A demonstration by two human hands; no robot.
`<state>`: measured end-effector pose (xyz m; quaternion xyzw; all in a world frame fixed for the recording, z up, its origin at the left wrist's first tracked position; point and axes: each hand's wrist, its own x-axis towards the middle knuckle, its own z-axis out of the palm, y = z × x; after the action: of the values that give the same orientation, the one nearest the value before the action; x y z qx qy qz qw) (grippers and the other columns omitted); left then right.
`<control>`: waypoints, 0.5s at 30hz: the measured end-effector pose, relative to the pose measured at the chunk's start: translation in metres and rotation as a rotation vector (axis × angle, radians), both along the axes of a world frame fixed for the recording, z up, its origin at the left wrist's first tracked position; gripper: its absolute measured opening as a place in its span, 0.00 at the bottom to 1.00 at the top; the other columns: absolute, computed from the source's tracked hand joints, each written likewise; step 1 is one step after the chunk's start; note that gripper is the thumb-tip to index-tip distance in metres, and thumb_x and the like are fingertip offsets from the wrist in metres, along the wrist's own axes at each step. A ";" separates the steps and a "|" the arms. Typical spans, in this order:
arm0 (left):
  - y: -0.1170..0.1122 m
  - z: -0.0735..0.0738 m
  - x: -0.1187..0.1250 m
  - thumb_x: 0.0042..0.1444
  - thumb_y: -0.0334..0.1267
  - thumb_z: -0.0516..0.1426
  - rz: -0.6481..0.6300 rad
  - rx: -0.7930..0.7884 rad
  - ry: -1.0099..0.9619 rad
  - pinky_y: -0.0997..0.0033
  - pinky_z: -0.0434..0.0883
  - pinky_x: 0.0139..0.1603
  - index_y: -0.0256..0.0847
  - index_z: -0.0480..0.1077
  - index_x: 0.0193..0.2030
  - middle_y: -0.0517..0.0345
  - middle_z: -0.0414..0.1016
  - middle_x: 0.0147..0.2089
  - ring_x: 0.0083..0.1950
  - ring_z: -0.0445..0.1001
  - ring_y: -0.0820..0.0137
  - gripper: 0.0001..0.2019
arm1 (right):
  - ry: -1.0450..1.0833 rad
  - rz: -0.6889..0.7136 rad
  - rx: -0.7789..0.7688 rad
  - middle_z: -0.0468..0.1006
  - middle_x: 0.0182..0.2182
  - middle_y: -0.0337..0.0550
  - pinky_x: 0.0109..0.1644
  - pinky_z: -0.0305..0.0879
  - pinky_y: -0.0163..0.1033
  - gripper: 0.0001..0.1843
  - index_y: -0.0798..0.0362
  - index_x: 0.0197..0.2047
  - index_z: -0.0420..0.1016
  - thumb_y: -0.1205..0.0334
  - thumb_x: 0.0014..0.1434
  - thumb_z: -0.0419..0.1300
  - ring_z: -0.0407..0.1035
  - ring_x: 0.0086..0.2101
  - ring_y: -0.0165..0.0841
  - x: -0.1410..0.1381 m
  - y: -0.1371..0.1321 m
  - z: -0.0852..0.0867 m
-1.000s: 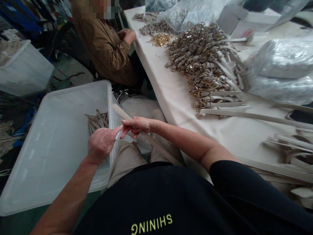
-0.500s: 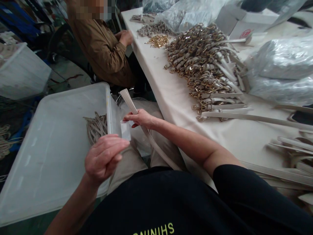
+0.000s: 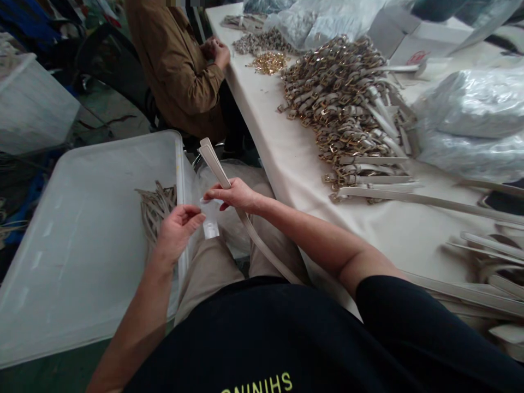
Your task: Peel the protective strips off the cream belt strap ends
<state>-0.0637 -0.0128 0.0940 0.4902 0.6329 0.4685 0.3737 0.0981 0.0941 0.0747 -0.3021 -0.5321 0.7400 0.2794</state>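
My right hand is closed round a bundle of long, narrow, pale belt straps. Their upper ends stick up past my fist, and the lower part curves down across my lap. A small, whitish, translucent plastic piece hangs from the fingertips of the same hand. My left hand is just left of that piece, thumb and fingers drawn together at its edge; whether they grip it I cannot tell.
A large white plastic bin stands at my left with loose strips inside. The table on my right bears a heap of buckled straps, gold metal bits and plastic-wrapped packs. A co-worker sits beyond the bin.
My left hand has moved away from me, its fingers now beside the plastic piece. My right hand keeps the straps in about the same place. The plastic piece has tilted slightly.
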 end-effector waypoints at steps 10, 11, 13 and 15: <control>-0.008 -0.033 -0.013 0.41 0.59 0.69 -0.282 -0.476 -0.067 0.52 0.79 0.48 0.40 0.82 0.34 0.47 0.84 0.35 0.39 0.82 0.56 0.23 | -0.164 0.115 0.157 0.84 0.39 0.46 0.24 0.69 0.25 0.11 0.59 0.40 0.81 0.60 0.65 0.61 0.75 0.39 0.32 -0.002 -0.004 -0.008; -0.003 -0.028 -0.029 0.40 0.58 0.70 -0.233 -0.457 -0.078 0.52 0.79 0.44 0.40 0.81 0.32 0.48 0.84 0.33 0.36 0.81 0.57 0.23 | -0.168 0.147 0.170 0.84 0.40 0.47 0.23 0.70 0.26 0.14 0.59 0.43 0.79 0.56 0.68 0.59 0.75 0.39 0.33 -0.002 -0.005 -0.009; 0.007 -0.013 -0.080 0.38 0.57 0.71 -0.024 -0.287 -0.080 0.55 0.78 0.37 0.40 0.77 0.29 0.53 0.81 0.29 0.31 0.77 0.63 0.22 | -0.163 0.223 0.199 0.84 0.40 0.49 0.22 0.71 0.28 0.21 0.58 0.50 0.75 0.48 0.72 0.53 0.75 0.36 0.33 -0.001 -0.008 -0.010; 0.011 0.009 -0.152 0.42 0.54 0.71 0.206 0.043 0.000 0.60 0.75 0.35 0.40 0.71 0.26 0.61 0.77 0.27 0.30 0.74 0.69 0.21 | -0.147 0.283 0.244 0.84 0.38 0.49 0.22 0.71 0.29 0.23 0.58 0.52 0.72 0.47 0.74 0.48 0.73 0.31 0.32 0.000 -0.014 -0.010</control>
<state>-0.2157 -0.0016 0.1034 0.4305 0.6698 0.5180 0.3127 0.0979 0.0805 0.0648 -0.2413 -0.6741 0.6777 0.1677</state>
